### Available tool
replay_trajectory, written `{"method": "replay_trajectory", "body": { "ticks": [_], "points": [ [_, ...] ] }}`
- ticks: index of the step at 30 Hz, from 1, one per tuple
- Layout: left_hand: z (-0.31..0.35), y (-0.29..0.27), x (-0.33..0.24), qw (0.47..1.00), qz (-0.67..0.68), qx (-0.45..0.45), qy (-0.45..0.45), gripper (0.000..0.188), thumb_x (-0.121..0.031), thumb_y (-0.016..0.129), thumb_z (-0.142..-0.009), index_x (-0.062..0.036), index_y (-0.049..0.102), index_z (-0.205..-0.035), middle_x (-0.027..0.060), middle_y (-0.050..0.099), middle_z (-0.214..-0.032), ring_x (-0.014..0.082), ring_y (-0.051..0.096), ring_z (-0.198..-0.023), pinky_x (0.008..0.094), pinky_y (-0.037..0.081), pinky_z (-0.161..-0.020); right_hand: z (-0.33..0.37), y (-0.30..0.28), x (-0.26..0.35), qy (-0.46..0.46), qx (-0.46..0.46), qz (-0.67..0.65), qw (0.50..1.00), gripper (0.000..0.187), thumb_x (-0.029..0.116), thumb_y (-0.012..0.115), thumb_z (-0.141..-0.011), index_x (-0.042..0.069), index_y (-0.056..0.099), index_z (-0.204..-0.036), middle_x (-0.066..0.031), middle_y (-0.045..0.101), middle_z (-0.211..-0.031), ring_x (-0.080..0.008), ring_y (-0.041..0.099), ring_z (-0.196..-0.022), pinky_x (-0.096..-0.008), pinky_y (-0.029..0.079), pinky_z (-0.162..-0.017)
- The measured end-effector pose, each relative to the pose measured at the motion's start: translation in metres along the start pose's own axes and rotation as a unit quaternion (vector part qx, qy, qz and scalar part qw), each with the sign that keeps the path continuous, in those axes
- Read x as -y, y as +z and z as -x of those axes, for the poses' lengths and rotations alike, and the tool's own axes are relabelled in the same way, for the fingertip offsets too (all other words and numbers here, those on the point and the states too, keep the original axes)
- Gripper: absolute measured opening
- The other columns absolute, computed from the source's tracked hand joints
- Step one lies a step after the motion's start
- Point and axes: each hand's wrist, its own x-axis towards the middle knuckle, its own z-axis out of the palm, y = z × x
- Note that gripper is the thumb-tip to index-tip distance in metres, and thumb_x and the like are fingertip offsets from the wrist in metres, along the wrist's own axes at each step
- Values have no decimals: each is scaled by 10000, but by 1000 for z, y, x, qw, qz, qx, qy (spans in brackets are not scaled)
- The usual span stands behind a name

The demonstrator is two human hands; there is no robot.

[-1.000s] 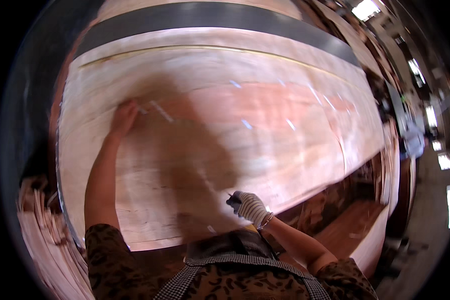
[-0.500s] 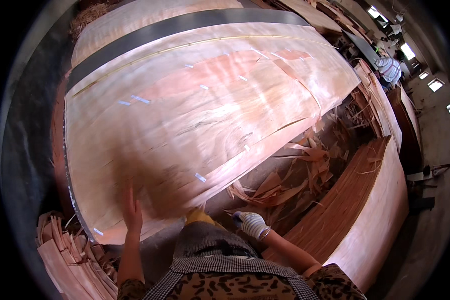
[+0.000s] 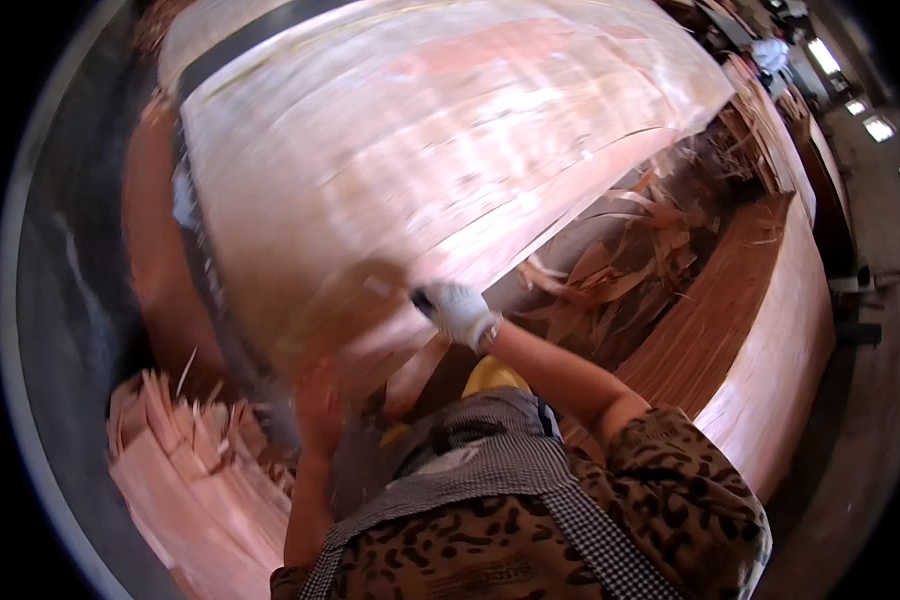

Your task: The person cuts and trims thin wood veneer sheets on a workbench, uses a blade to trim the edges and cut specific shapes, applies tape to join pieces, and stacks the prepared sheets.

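so, edge work, seemingly — veneer sheet (image 3: 440, 150) spread ahead, gloved right hand (image 3: 457, 310) at its near edge, bare left hand (image 3: 318, 400) by the near-left corner, grips i can't tell — next probably wants steady handling.

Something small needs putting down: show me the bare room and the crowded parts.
Bare: left side of the sheet, between the dark strip and the left hand, though blur may hide small bits. The pale face of the stack, right of its layered side, also looks bare.
Crowded: scraps between sheet and stack; the bundle left of the left hand.
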Motion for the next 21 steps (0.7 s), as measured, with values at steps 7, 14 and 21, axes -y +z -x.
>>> {"method": "replay_trajectory", "body": {
  "ticks": [7,14,21],
  "points": [
    [172,-101,107,950,10,-83,-300,391,-82,462,-833,-46,465,-1222,152,494,-1212,293,449,-1142,377,334,-973,-123,70,42,75,-129,33,988,169,158,518,-801,57,595,-912,-196,618,-838,-360,594,-776,-445,469,-685],
    [151,-123,169,961,44,-72,-264,384,-89,505,-817,-34,484,-1196,165,489,-1212,313,446,-1141,376,347,-962,-108,92,68,82,-98,152,980,257,13,447,-749,40,533,-989,-203,579,-948,-369,562,-836,-433,456,-738],
    [-4,-182,231,990,104,-5,-94,384,-78,520,-804,-70,500,-1187,177,522,-1159,329,463,-1121,387,357,-957,-115,102,82,123,-102,185,970,202,15,460,-751,24,484,-951,-152,520,-1043,-331,521,-920,-416,453,-781]
  ]
}}
